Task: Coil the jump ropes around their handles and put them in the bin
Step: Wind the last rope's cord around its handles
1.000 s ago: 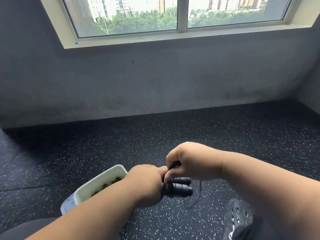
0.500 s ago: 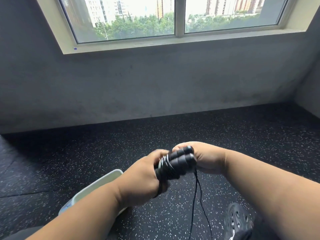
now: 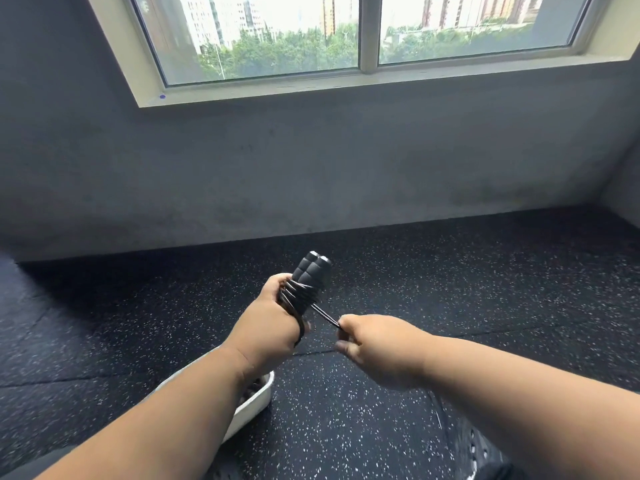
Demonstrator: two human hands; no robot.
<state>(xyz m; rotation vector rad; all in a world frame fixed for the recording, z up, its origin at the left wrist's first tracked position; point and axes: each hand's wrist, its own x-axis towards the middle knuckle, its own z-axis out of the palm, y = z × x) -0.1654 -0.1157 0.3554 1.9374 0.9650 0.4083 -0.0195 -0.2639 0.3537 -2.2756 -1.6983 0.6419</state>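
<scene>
Gripping black foam handles (image 3: 309, 276) upright, cord-wrapped – left hand (image 3: 268, 323); right hand (image 3: 375, 344) pinching cord (image 3: 325, 315) taut

A wide window (image 3: 360, 32) with a pale frame sits high in the grey wall (image 3: 311, 161), showing trees and tall buildings outside. Below lies black speckled floor (image 3: 450, 289). A dark perforated shoe (image 3: 478, 448) shows at lower right.

Left hand (image 3: 268, 322) is raised, fingers curled in a grip; right hand (image 3: 377, 348) sits lower, fingertips pinched, both forearms extended forward.
</scene>
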